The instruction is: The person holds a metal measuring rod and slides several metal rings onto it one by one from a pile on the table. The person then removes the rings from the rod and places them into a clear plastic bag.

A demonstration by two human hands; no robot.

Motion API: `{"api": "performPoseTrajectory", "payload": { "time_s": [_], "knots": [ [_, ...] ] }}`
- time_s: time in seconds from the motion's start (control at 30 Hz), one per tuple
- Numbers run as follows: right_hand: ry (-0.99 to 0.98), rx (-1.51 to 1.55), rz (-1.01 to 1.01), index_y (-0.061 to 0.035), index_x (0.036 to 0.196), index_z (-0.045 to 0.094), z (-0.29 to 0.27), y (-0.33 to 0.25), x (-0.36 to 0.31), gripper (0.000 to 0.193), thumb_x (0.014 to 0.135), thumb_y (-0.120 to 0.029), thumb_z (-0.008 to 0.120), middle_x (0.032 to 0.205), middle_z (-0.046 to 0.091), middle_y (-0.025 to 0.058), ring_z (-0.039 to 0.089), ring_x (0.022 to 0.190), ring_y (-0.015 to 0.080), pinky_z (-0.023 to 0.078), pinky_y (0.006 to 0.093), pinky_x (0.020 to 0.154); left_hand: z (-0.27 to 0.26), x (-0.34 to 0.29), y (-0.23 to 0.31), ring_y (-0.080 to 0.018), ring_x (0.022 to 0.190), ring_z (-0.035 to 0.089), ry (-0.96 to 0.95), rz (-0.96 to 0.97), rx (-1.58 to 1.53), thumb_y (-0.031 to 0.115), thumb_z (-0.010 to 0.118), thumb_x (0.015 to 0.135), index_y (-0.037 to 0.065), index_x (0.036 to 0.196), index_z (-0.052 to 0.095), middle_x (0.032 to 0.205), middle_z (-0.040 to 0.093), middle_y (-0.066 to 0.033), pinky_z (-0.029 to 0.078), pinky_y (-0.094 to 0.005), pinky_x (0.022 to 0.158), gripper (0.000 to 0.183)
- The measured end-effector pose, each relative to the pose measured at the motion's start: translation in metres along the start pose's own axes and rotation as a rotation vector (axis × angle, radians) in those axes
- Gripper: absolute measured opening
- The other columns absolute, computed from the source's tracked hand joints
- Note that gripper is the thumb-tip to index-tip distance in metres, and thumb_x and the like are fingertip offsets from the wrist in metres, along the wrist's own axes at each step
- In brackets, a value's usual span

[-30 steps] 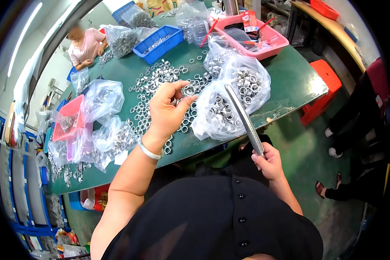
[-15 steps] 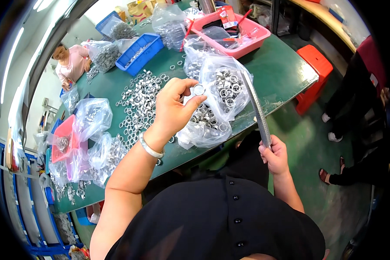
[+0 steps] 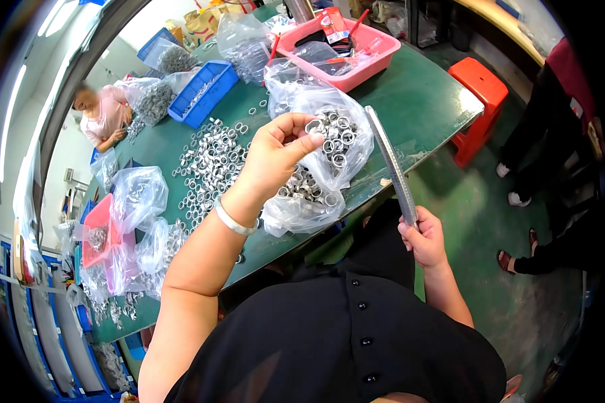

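Note:
Pinched between the thumb and fingertips of my left hand (image 3: 273,158) is a small silver metal ring (image 3: 312,126). This hand is raised above the table, beside a clear plastic bag (image 3: 357,144) with many similar rings inside. My right hand (image 3: 425,240) is closed round the lower end of a long, flat metal file (image 3: 391,164). The file points up and away, tilted left, to the right of the bag. A heap of loose rings (image 3: 212,161) is spread on the table left of my left hand. Nearer me, another clear bag (image 3: 302,218) lies partly open with rings in it.
The green table (image 3: 427,104) carries a pink basin (image 3: 356,80), a blue crate (image 3: 205,94) and several filled bags. A red stool (image 3: 480,101) stands off the right edge. One person (image 3: 104,114) sits far left; another person's dark-trousered legs (image 3: 534,148) are at right.
My left hand with the ring has shifted slightly, so the ring now overlaps the rings in the bag. The file stays in my right hand at nearly the same slant. The whole view has shifted slightly.

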State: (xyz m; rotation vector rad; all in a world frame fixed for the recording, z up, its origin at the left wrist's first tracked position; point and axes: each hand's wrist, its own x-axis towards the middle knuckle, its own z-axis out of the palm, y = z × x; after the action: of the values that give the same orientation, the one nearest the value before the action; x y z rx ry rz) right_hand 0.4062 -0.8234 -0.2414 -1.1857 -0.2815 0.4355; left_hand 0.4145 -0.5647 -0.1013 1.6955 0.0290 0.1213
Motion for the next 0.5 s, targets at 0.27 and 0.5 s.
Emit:
{"api": "performPoseTrajectory", "payload": {
  "time_s": [0.27,0.5],
  "knots": [
    [0.001,0.005,-0.001,-0.0025,0.080,0.048,-0.0008,0.0008,0.0004,0.008,0.076,-0.006,0.055,0.056,0.044,-0.0027,0.036,0.041,0.0022,0.029,0.0160,0.039,-0.0048,0.0061,-0.0017,-0.0174,0.073,0.053,-0.144,-0.311,-0.879,0.024,0.041,0.089,-0.003,0.098,0.050,0.084,0.055,-0.0104,0.047,-0.0276,0.068,0.030],
    [-0.005,0.005,0.006,-0.0028,0.079,0.048,-0.0014,0.0021,-0.0002,0.009,0.076,-0.007,0.055,0.056,0.044,-0.0030,0.036,0.041,0.0020,0.028,0.0158,0.038,-0.0063,0.0077,-0.0049,-0.0281,0.091,0.055,-0.150,-0.345,-0.945,0.023,0.036,0.090,-0.007,0.106,0.045,0.102,0.053,-0.0202,0.048,-0.0337,0.079,0.035]
  ]
}}
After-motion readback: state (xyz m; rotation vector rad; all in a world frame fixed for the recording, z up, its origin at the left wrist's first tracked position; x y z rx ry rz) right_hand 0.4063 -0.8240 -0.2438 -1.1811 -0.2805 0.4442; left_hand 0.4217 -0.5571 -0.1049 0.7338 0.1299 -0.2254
